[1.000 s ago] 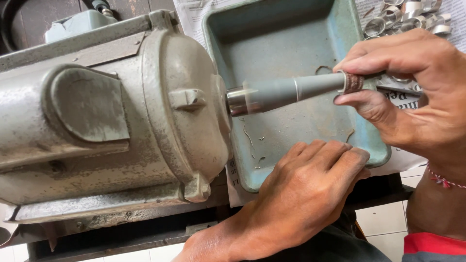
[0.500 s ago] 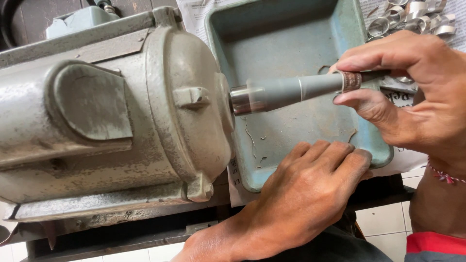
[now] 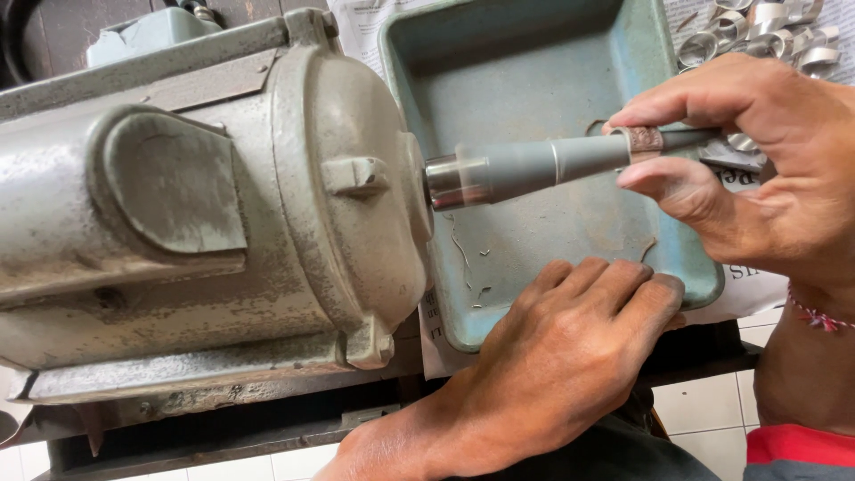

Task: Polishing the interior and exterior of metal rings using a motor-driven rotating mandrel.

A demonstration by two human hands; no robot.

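Head view: right hand (image 3: 766, 169) pinches a patterned metal ring (image 3: 643, 141) on the grey tapered spindle (image 3: 534, 167) of the motor (image 3: 205, 214), thumb and forefinger closed on it, likely steadying it. Left hand (image 3: 570, 356) lies flat, fingers together, on the green tray (image 3: 695, 294) rim, seemingly bracing.

Lighting: soft, even daylight; faint shadows under hands. Mild sheen on motor housing (image 3: 223, 205). Spindle (image 3: 534, 167) slightly motion-blurred. Focus otherwise sharp.
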